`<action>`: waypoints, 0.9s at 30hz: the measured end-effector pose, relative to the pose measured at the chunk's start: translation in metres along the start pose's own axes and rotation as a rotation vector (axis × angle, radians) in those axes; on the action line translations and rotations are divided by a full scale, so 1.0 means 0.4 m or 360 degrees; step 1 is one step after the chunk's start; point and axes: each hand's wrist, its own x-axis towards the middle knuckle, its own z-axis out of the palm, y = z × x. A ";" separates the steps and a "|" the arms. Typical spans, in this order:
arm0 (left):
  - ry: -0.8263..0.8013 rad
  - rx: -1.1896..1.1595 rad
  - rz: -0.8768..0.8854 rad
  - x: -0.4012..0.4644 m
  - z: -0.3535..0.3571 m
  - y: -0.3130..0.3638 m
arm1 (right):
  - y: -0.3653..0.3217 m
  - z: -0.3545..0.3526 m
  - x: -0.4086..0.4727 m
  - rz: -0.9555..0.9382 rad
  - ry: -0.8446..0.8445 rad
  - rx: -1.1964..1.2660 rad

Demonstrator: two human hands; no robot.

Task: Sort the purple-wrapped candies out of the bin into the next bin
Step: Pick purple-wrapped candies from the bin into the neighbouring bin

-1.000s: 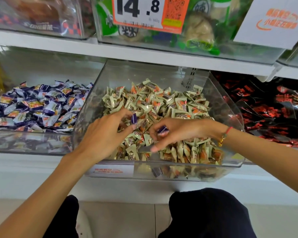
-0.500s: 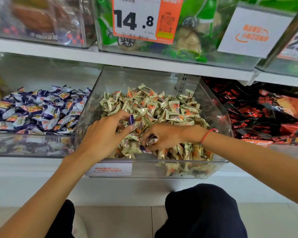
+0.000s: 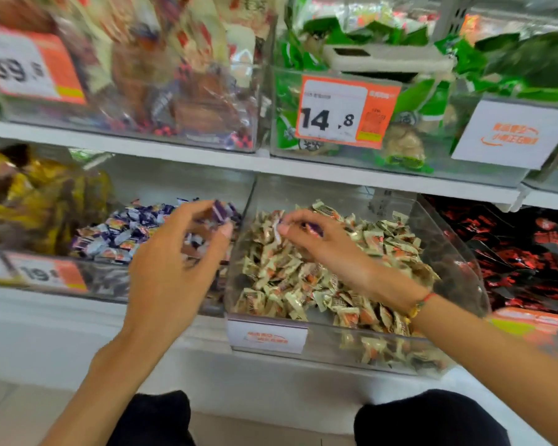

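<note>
A clear bin (image 3: 448, 252) holds a heap of cream-wrapped candies (image 3: 303, 275). Left of it, a second clear bin (image 3: 103, 281) holds purple-wrapped candies (image 3: 126, 230). My left hand (image 3: 174, 262) is raised over the right end of the purple bin and pinches a purple-wrapped candy (image 3: 220, 211) at its fingertips. My right hand (image 3: 316, 239) hovers over the back left of the cream heap, with another purple-wrapped candy (image 3: 311, 227) held in its curled fingers. The frame is motion-blurred.
A white shelf (image 3: 207, 159) runs above the bins, carrying bins of packaged snacks and a price tag (image 3: 345, 114) reading 14.8. Yellow packets (image 3: 29, 201) lie at far left, red-and-black packets (image 3: 512, 252) at right. My knees show at the bottom.
Both hands lifted out of the cream candy heap and moved up and left, each with a purple candy. My left hand now sits over the purple bin. The camera view swung left.
</note>
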 end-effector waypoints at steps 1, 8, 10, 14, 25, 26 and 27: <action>0.0068 0.0077 -0.0034 0.004 -0.035 -0.018 | -0.021 0.040 0.015 -0.0140 0.0006 -0.0050; 0.0111 0.0676 -0.0217 0.112 -0.135 -0.182 | -0.069 0.277 0.203 -0.0638 -0.0127 -0.1380; 0.0002 0.0714 -0.0255 0.141 -0.126 -0.211 | -0.073 0.298 0.255 -0.0524 -0.0265 -0.1527; -0.0344 0.0753 -0.0243 0.148 -0.110 -0.230 | -0.066 0.261 0.260 -0.0249 -0.0684 -0.1696; -0.0970 0.0264 0.0451 0.070 0.112 0.007 | 0.126 -0.233 -0.216 -0.0399 0.0200 -0.1719; -0.1136 0.0282 0.0607 0.072 0.164 0.041 | 0.152 -0.274 -0.253 -0.0337 0.0243 -0.1795; -0.1226 0.0318 0.0779 0.077 0.206 0.065 | 0.166 -0.297 -0.277 -0.0312 0.0260 -0.1846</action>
